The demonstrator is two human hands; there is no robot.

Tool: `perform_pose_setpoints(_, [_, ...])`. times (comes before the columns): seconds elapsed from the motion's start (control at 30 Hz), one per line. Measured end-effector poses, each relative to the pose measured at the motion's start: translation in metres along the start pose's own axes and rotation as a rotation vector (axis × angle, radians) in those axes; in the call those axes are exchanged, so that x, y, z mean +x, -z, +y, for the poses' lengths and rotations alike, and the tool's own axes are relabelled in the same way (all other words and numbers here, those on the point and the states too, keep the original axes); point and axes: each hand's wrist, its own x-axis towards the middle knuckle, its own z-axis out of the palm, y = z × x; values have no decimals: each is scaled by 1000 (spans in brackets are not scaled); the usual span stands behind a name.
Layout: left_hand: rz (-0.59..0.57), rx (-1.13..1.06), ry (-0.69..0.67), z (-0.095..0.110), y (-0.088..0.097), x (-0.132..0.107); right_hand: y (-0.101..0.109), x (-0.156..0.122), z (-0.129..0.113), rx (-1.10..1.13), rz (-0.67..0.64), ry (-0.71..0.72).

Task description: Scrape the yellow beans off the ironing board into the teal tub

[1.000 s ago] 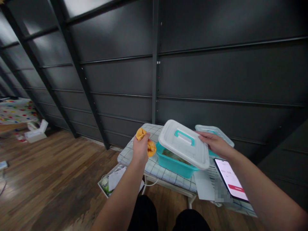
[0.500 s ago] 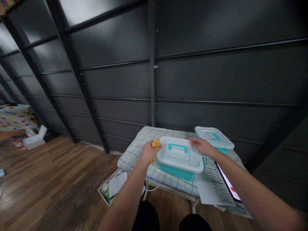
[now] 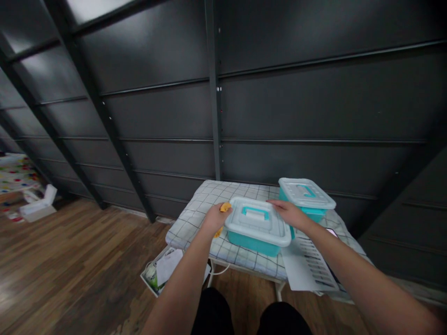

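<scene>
A storage box (image 3: 260,245) with a teal body, a translucent white lid and a teal handle sits on a checked cloth. At its left end, my left hand (image 3: 212,218) is closed around a crumpled yellow cloth (image 3: 225,207), close against the lid's edge. My right hand (image 3: 288,213) grips the far right corner of the lid, its fingertips on the rim and the rest of its grasp partly hidden. Behind it stands a second, similar teal box (image 3: 316,213), its lid on.
The checked cloth (image 3: 197,209) covers a light-framed table against a dark panelled wall (image 3: 167,111). A printed sheet (image 3: 303,265) and a partly hidden phone or tablet (image 3: 331,231) lie at right. On the floor, a white open box (image 3: 149,284) holds papers and cables.
The whole view has shifted slightly as the head moved. Both hands keep about the same places on the box and the yellow cloth.
</scene>
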Motion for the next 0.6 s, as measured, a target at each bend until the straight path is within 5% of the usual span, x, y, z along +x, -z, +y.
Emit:
perform_pose_setpoints(0.23, [-123, -199, 76, 4, 1, -1, 2, -5, -17, -54, 59, -82])
perform_pose_setpoints(0.33, [-210, -276, 162, 6, 6, -2, 14, -24, -20, -29, 139, -229])
perform_pose_setpoints(0.47, [-257, -306, 285, 6, 13, -4, 33, -67, -25, 223, -53, -491])
perform_pose_setpoints(0.6, [-237, -340, 357, 9, 16, -7, 37, -89, -37, 323, -87, -519])
